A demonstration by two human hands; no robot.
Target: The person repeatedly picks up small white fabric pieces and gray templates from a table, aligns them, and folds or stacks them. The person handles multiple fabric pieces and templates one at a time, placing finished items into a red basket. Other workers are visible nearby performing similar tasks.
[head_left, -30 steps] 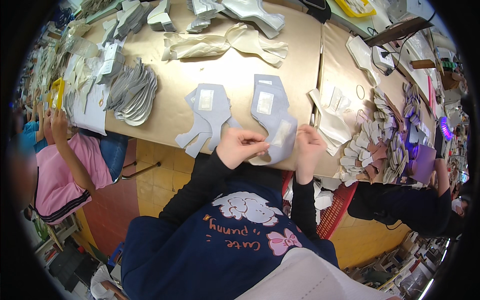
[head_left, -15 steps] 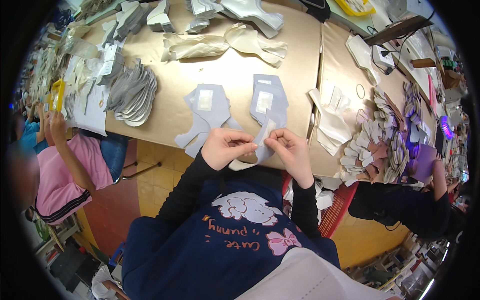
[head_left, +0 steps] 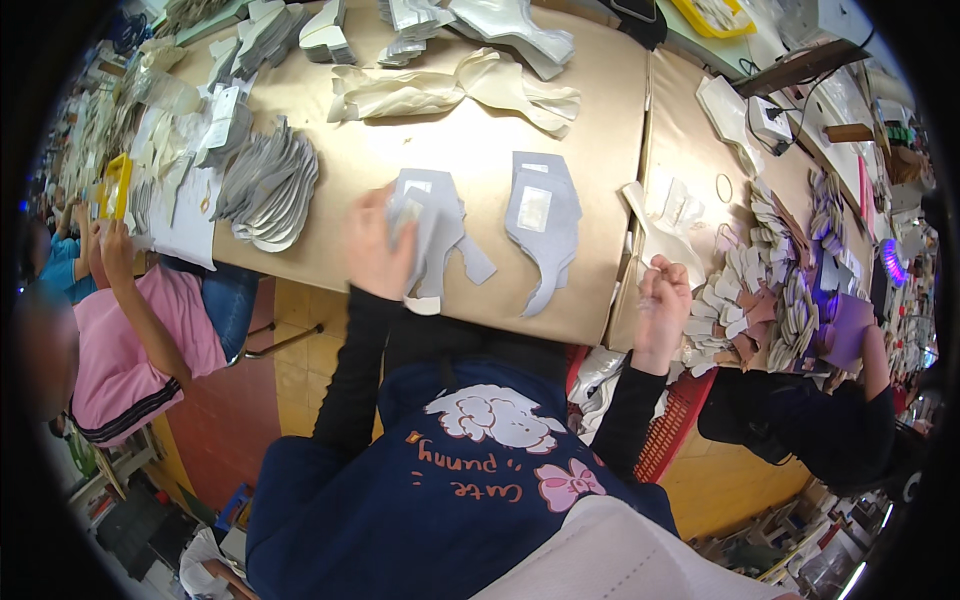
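Note:
My left hand [head_left: 378, 248], smeared by motion, is at the left pile of grey cut pieces [head_left: 447, 225]. Its thumb lies over the edge of a blurred grey piece with a pale patch and a white lower end [head_left: 424, 305]. My right hand [head_left: 664, 302] is raised over the table's front edge, right of the other pile. Its fingers are curled together around something small and translucent, too unclear to name. Between my hands lies the right pile of grey pieces [head_left: 543, 235], with a white rectangular patch [head_left: 534, 210] on the top one and a narrow tail toward me.
Crumpled cream pieces [head_left: 455, 92] lie farther back, and a fanned grey stack [head_left: 268, 185] is at left. White pieces [head_left: 668, 230] and a rubber band [head_left: 724, 188] lie at right. A red basket [head_left: 672, 425] stands below the edge. Co-workers sit on both sides.
My hands have parted. The left carried the white-ended grey piece leftward onto the left pile; the right moved right, away from it.

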